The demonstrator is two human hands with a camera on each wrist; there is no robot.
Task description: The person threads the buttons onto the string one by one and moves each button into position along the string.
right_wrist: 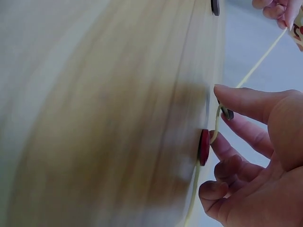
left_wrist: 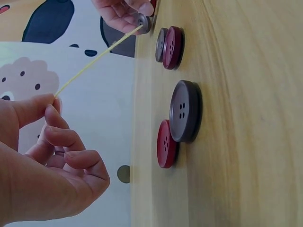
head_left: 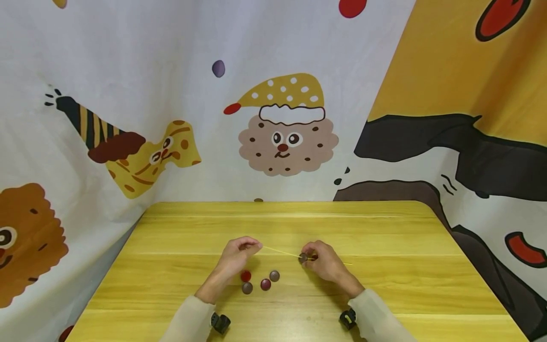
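Observation:
My left hand (head_left: 237, 256) pinches the end of a thin yellow string (left_wrist: 97, 58) between thumb and forefinger. The string runs taut to a dark brown button (head_left: 303, 258), which my right hand (head_left: 328, 262) pinches between thumb and forefinger. Past that button, the right wrist view shows the string going on through a red button (right_wrist: 204, 147) beside the curled fingers, its tail trailing lower. Between the hands on the table lie a red button (head_left: 245, 276), a brown button (head_left: 247, 288), a dark red button (head_left: 266, 284) and another brown button (head_left: 274, 276).
The wooden table (head_left: 384, 237) reaches back to a curtain (head_left: 183, 57) printed with cartoon figures. A black wrist camera (head_left: 220, 323) is on the left wrist and another black camera (head_left: 348, 319) on the right.

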